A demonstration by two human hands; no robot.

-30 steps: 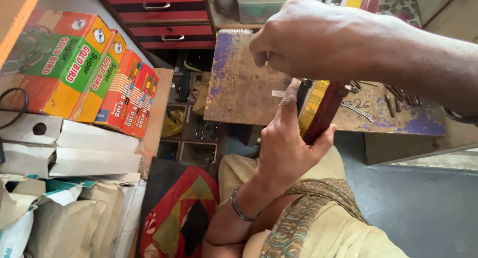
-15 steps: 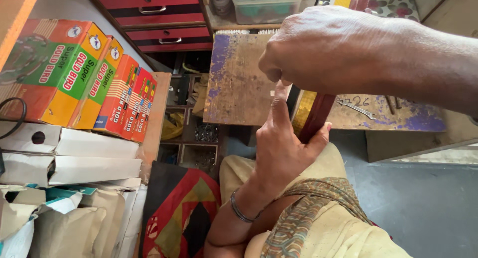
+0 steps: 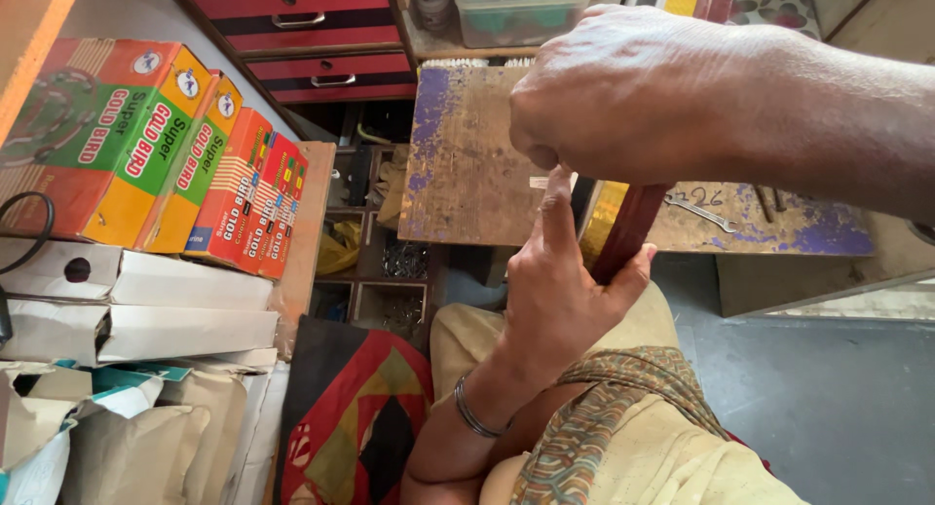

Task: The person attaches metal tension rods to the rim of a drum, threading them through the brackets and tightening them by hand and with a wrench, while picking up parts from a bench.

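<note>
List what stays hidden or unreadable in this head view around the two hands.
- Dark red piece: top end covered by the right hand, lower end by the left hand.
- Right fingertips: curled under, out of sight.
- Small compartments: contents too small and dim.
- Wooden board: far edge partly behind the right hand.

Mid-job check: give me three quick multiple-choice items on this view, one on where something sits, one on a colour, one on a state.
1. Where do the colourful boxes stand?
A. on the left
B. on the wooden board
C. on the floor at right

2. What colour are the drawer fronts at top?
A. blue
B. red
C. white

3. What is the left hand doing?
A. lying flat and free
B. gripping a dark red strip
C. pulling a drawer

Answers: 1 A, they line the left side; 2 B, both fronts are red; 3 B, its fingers wrap the strip below the right hand.
</note>
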